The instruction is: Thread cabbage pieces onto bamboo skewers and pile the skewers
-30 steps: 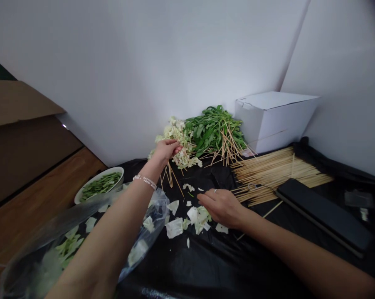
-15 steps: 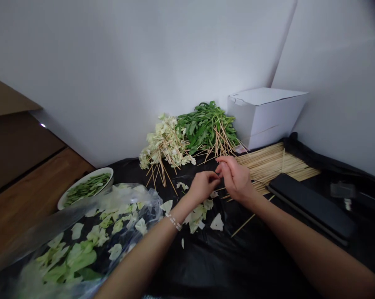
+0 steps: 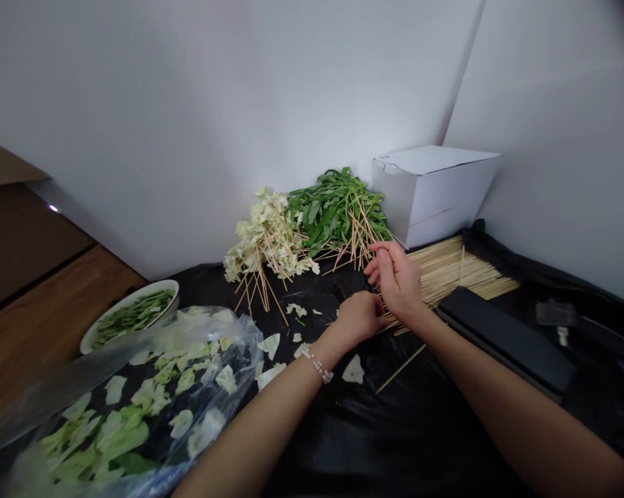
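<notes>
My left hand (image 3: 358, 317) rests on the black sheet with its fingers curled under, just beside the near end of the loose bamboo skewers (image 3: 450, 273); whether it grips anything is hidden. A bead bracelet (image 3: 317, 364) circles that wrist. My right hand (image 3: 398, 278) hovers over the skewer pile, fingers apart, with nothing visible in it. Torn cabbage pieces (image 3: 353, 370) lie scattered by my left wrist. One single skewer (image 3: 400, 369) lies apart under my right forearm.
Skewered cabbage (image 3: 265, 242) and skewered greens (image 3: 333, 211) are heaped against the wall. A white box (image 3: 431, 183) stands at the back right, a flat black case (image 3: 503, 339) at the right. A clear bag of cabbage leaves (image 3: 135, 408) and a white bowl of greens (image 3: 130, 315) sit at the left.
My left hand came back from the skewered cabbage heap to the sheet beside the loose skewers. My right hand lifted off the cabbage pieces and moved over the skewer pile.
</notes>
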Demonstrator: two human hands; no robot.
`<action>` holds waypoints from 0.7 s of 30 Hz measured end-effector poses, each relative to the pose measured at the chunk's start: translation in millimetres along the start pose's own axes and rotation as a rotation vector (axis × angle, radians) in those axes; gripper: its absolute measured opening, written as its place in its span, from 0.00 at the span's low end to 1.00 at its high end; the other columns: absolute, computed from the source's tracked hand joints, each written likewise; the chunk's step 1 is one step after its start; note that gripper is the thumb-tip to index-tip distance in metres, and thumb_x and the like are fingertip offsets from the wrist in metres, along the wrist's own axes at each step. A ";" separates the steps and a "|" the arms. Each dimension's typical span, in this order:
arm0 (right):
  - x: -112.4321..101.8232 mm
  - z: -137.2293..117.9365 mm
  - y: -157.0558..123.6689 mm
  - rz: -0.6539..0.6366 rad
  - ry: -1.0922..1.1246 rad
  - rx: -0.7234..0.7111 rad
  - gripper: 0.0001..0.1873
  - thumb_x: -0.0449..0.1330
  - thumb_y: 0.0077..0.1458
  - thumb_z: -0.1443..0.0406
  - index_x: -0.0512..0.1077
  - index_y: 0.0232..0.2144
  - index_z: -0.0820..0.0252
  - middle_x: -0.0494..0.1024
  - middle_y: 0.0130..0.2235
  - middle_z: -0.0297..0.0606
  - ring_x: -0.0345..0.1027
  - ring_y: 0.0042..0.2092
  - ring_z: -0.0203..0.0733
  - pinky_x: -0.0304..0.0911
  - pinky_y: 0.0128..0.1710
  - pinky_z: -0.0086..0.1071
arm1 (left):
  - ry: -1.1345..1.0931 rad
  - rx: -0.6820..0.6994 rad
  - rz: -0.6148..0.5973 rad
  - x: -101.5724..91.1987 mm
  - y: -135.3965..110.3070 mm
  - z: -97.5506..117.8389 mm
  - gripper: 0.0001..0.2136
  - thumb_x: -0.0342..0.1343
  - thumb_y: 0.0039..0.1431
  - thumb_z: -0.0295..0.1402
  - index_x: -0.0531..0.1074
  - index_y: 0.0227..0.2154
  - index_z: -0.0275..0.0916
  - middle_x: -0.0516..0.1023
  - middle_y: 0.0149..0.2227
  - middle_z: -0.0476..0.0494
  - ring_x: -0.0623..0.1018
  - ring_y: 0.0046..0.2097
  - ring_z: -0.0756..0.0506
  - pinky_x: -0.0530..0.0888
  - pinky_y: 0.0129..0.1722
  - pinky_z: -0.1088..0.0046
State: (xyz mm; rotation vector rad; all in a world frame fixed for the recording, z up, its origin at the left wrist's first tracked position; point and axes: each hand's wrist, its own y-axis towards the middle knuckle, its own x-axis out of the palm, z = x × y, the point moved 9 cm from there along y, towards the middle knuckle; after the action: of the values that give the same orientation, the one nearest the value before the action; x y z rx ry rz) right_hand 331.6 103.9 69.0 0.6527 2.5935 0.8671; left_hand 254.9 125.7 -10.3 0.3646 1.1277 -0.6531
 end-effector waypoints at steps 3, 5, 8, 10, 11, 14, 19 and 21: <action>5.9 0.4 -2.9 -0.028 -0.039 -0.027 0.17 0.43 0.67 0.54 0.68 0.45 0.54 0.74 0.27 0.31 0.67 0.25 0.36 0.63 0.29 0.31 | 0.104 0.022 -0.047 2.7 0.0 8.0 0.15 0.55 0.59 0.43 0.79 0.42 0.39 0.82 0.39 0.36 0.80 0.41 0.37 0.73 0.36 0.65; 10.0 0.4 -4.4 -0.056 -0.068 -0.046 0.17 0.43 0.67 0.55 0.68 0.45 0.54 0.75 0.27 0.32 0.68 0.26 0.36 0.63 0.31 0.32 | 0.168 0.029 -0.043 1.7 0.0 9.9 0.15 0.54 0.61 0.40 0.79 0.43 0.38 0.82 0.40 0.34 0.80 0.41 0.36 0.74 0.36 0.65; 15.8 2.5 -6.3 -0.103 -0.096 -0.055 0.17 0.44 0.67 0.56 0.68 0.46 0.54 0.75 0.28 0.33 0.70 0.29 0.38 0.63 0.32 0.31 | 0.239 0.020 0.005 -4.4 -2.0 8.1 0.12 0.52 0.62 0.32 0.79 0.40 0.34 0.81 0.39 0.31 0.79 0.42 0.36 0.73 0.38 0.64; 18.9 4.8 -7.5 -0.125 -0.110 -0.056 0.16 0.44 0.68 0.56 0.68 0.46 0.55 0.75 0.28 0.33 0.70 0.29 0.38 0.63 0.32 0.31 | 0.294 0.020 0.049 -10.7 -5.7 7.0 0.12 0.49 0.63 0.27 0.78 0.39 0.31 0.81 0.38 0.29 0.78 0.44 0.36 0.72 0.40 0.62; 20.6 6.2 -8.0 -0.137 -0.122 -0.059 0.16 0.44 0.68 0.57 0.68 0.46 0.55 0.75 0.28 0.33 0.70 0.29 0.38 0.62 0.32 0.31 | 0.318 0.026 0.070 -14.1 -8.5 7.1 0.12 0.48 0.63 0.25 0.78 0.39 0.31 0.80 0.38 0.29 0.78 0.46 0.36 0.71 0.42 0.61; 25.7 11.6 -9.2 -0.177 -0.187 -0.078 0.16 0.44 0.68 0.58 0.68 0.45 0.56 0.75 0.27 0.33 0.69 0.28 0.38 0.61 0.32 0.31 | 0.370 0.064 0.110 -24.5 -20.0 7.8 0.12 0.47 0.63 0.23 0.77 0.41 0.31 0.80 0.40 0.28 0.75 0.48 0.35 0.68 0.45 0.58; 38.3 22.5 -10.9 -0.295 -0.365 -0.111 0.17 0.44 0.67 0.58 0.71 0.38 0.57 0.76 0.28 0.35 0.69 0.30 0.40 0.58 0.33 0.32 | 0.542 0.078 0.187 -49.8 -45.6 -7.5 0.09 0.50 0.62 0.24 0.75 0.38 0.34 0.80 0.34 0.33 0.76 0.41 0.39 0.66 0.40 0.62; 52.1 20.6 -17.2 -0.417 -0.426 -0.180 0.18 0.45 0.68 0.57 0.72 0.35 0.57 0.77 0.31 0.36 0.69 0.34 0.40 0.58 0.35 0.32 | 0.588 0.064 0.260 -67.7 -57.8 -19.9 0.07 0.51 0.62 0.26 0.74 0.37 0.36 0.80 0.33 0.36 0.76 0.41 0.38 0.65 0.39 0.63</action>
State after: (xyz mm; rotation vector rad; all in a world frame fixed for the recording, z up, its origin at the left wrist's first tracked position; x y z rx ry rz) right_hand 291.4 128.5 34.2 0.2013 2.1253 0.7203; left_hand 184.9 113.2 46.8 0.7774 1.5837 -0.3552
